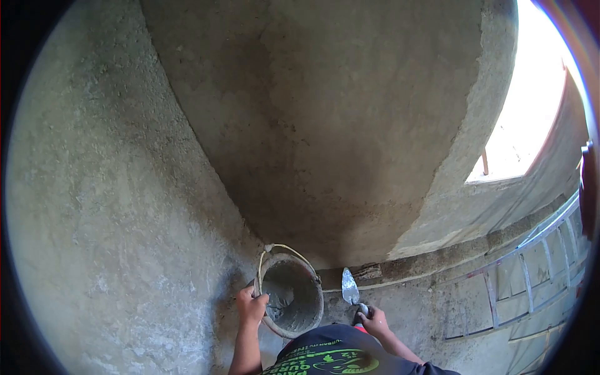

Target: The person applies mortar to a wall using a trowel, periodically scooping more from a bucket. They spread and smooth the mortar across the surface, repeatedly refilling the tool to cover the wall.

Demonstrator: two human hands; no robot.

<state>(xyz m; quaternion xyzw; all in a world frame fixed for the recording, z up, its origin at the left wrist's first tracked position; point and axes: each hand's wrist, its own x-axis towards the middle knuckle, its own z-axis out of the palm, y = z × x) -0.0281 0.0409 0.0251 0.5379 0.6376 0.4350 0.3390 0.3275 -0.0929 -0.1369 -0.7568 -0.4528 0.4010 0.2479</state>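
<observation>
My left hand [252, 306] grips the left rim of a bucket [317, 300], its thumb hooked over the edge. Grey wet mortar [281, 300] lies inside the bucket, and a pale handle loop [294, 251] stands up over its far side. My right hand [375, 321] is closed around the handle of a trowel [350, 287], whose pointed metal blade is directed away from me, to the right of the bucket. The blade carries no visible lump of mortar.
A darker plastered wall panel [325, 137] rises ahead, meeting a rough grey wall [119, 206] on the left. A bright window opening [525, 106] is at upper right. A metal ladder-like frame [528, 284] lies at right. A wood scrap [367, 272] rests by the wall's foot.
</observation>
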